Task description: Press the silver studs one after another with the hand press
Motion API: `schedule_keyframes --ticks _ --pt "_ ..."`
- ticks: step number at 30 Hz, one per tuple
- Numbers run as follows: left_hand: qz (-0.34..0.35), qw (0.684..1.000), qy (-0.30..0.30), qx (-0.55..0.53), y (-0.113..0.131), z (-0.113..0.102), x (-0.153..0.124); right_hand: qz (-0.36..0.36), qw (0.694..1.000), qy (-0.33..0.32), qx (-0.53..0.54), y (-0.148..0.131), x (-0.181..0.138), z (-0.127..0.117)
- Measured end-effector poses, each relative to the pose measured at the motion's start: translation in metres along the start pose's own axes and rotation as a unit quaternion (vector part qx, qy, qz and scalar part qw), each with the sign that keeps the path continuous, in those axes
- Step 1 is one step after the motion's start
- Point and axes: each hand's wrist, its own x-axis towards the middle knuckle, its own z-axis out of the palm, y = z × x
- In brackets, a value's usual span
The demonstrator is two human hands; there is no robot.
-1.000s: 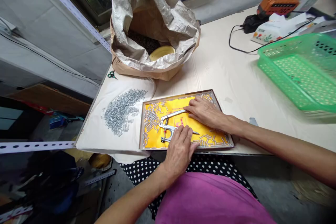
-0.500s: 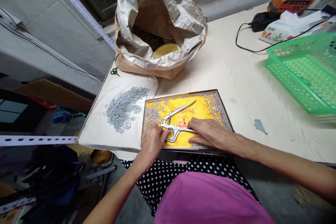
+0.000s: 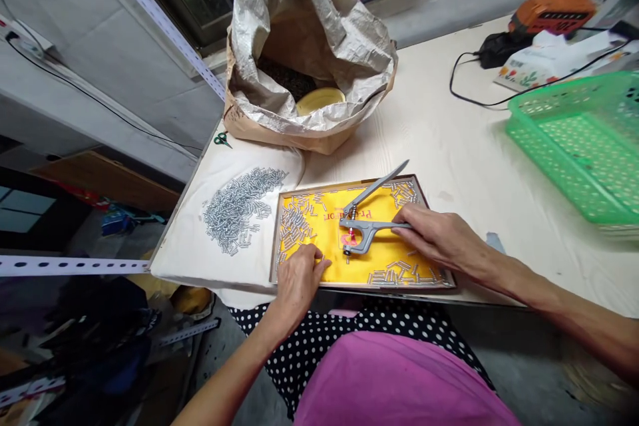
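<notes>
My right hand (image 3: 432,233) is closed round the lower handle of grey snap-fastener pliers (image 3: 370,233). The pliers' upper handle stands spread away, and their jaw end hangs over the yellow bottom of a shallow tray (image 3: 275,246). Just below the jaw is a small metal piece (image 3: 348,261). Over the tray's front left part, my left hand (image 3: 298,274) has its thumb and forefinger brought close together; what they pinch, if anything, is too small to make out. Small metal tubes (image 3: 295,223) lie heaped at the tray's left side, with others along its right end and front edge.
Left of the tray, a large pile of similar metal pieces (image 3: 234,210) lies on white cloth. Behind stands an open sack (image 3: 299,136) with a yellow bowl (image 3: 322,100) inside. Green scissors (image 3: 222,140) lie beside it. A green basket (image 3: 564,176) and a black cable (image 3: 452,80) are at right.
My right hand has moved right and drawn the pliers with it, away from my left hand. The left hand no longer touches the pliers' jaw end and sits slightly lower.
</notes>
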Motion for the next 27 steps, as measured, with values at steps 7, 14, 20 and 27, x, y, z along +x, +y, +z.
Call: schedule_keyframes --ticks 7,14,20,27 --pt "0.009 0.992 0.113 0.051 -0.007 -0.002 0.006 0.085 0.992 0.089 0.019 -0.007 -0.021 -0.023" --pt "0.099 0.994 0.042 0.024 0.043 0.025 -0.005 0.1 0.986 0.128 0.043 -0.011 -0.024 -0.02" --pt "0.025 0.99 0.07 0.116 0.014 0.009 0.022 0.067 0.992 0.087 0.061 -0.018 -0.023 -0.014" --pt "0.146 0.949 0.234 0.154 -0.018 0.008 0.062 0.05 0.995 0.061 0.055 -0.02 -0.023 -0.004"
